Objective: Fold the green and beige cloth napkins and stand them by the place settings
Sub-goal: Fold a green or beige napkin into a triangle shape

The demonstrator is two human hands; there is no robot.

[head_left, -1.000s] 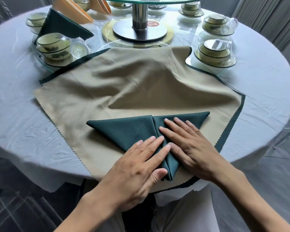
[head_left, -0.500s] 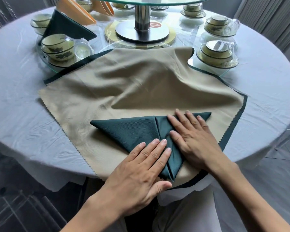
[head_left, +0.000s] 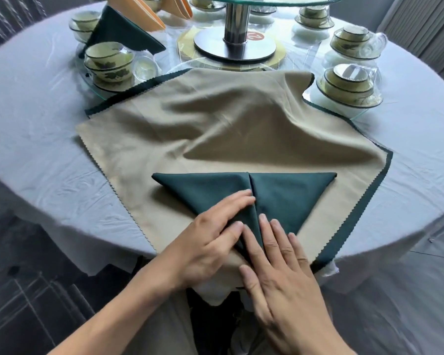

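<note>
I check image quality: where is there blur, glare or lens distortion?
Head view: the left hand is motion-blurred at its fingertips; the folded dark green cloth napkin is sharp; the round grey-clothed table bulges from wide-angle distortion; daylight glares on the clear glass plates.

We find open tablecloth on the table (head_left: 36,129) at the left and at the right of the beige cloth (head_left: 215,124), where a hand could pass freely. At the far left, stacked bowls (head_left: 108,62) and a standing green napkin (head_left: 121,32) block the way; at the far right, more stacked bowls (head_left: 347,85) crowd the cloth's corner. The turntable post (head_left: 235,21) stands far centre, its glass top overhanging.
</note>
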